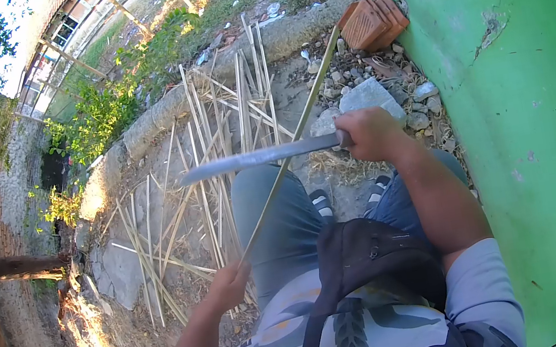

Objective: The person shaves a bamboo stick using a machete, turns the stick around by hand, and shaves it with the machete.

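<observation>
My right hand (369,135) is closed around the handle of a machete (254,160), whose long blade points left, roughly level, over my knee. A long, thin bamboo strip (313,93) slants from my left hand (229,287) up to the right, toward the wall. The fingers of my left hand are closed on its lower end, beside my left thigh. In this view the machete crosses the strip near the handle end of the blade.
Several loose bamboo strips (200,150) lie crisscrossed on the ground ahead and to the left. Stacked orange roof tiles (372,22), a broken concrete block (372,99) and rubble lie beside the green wall (528,131) at right. A low concrete edge (159,122) runs behind.
</observation>
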`<action>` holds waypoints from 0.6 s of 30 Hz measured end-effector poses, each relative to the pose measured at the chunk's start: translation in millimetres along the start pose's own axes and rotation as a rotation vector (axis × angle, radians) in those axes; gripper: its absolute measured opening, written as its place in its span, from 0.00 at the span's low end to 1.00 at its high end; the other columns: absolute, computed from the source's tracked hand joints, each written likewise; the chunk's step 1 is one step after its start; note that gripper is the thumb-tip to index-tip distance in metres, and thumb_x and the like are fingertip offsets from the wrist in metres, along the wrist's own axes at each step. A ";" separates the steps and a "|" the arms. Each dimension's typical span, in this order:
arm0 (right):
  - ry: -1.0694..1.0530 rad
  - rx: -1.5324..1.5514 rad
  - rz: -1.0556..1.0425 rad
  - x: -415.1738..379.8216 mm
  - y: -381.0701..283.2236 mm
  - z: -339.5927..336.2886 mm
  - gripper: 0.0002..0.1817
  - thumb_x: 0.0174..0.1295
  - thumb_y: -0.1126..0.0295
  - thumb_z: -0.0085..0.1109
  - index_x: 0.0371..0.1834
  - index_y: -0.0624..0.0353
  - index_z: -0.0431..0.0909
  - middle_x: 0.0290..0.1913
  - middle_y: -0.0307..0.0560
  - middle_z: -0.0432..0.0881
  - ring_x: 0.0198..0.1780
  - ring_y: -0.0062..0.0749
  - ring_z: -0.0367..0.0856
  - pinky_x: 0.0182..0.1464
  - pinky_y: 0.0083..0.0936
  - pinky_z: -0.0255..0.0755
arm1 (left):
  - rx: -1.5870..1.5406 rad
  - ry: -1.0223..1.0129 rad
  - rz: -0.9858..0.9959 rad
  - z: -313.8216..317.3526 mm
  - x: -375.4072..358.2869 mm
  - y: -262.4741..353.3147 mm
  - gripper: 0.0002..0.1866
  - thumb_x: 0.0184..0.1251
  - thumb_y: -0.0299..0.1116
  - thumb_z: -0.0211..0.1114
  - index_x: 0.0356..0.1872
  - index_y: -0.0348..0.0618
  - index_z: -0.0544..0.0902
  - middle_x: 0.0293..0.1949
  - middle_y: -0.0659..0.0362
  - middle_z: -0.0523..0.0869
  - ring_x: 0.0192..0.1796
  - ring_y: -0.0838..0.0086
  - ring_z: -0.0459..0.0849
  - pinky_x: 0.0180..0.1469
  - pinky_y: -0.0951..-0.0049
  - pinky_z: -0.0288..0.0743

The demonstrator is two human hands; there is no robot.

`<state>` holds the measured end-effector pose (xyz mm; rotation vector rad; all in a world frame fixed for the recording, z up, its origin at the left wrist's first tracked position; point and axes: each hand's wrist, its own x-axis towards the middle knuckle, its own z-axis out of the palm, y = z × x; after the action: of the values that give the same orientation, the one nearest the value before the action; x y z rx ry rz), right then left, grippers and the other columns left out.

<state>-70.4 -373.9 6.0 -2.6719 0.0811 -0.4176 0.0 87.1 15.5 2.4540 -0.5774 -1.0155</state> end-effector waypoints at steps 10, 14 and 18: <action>-0.203 0.040 0.036 0.0 -5.8 15.9 0.08 0.54 0.65 0.67 0.36 0.51 0.82 0.37 0.50 0.89 0.41 0.54 0.89 0.45 0.49 0.81 | 0.006 0.163 0.018 32.2 -17.7 11.1 0.23 0.84 0.45 0.49 0.43 0.33 0.82 0.34 0.35 0.84 0.40 0.37 0.84 0.45 0.47 0.75; -0.220 0.006 0.051 -0.9 -25.0 14.6 0.08 0.58 0.61 0.64 0.33 0.52 0.82 0.33 0.50 0.89 0.39 0.55 0.89 0.44 0.51 0.81 | 0.071 0.226 0.071 41.1 -13.1 1.1 0.22 0.84 0.44 0.49 0.39 0.34 0.80 0.34 0.33 0.84 0.40 0.32 0.82 0.43 0.42 0.74; -0.248 -0.025 0.047 0.4 -28.7 30.3 0.08 0.60 0.60 0.61 0.34 0.51 0.84 0.34 0.51 0.89 0.39 0.55 0.89 0.45 0.51 0.82 | 0.131 0.249 0.066 43.2 -8.4 -0.7 0.22 0.84 0.44 0.49 0.38 0.34 0.78 0.33 0.33 0.83 0.40 0.31 0.82 0.41 0.40 0.73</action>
<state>-61.1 -335.7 -7.7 -2.7171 0.0746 -0.0690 -36.9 82.6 -8.0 2.6036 -0.6536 -0.6514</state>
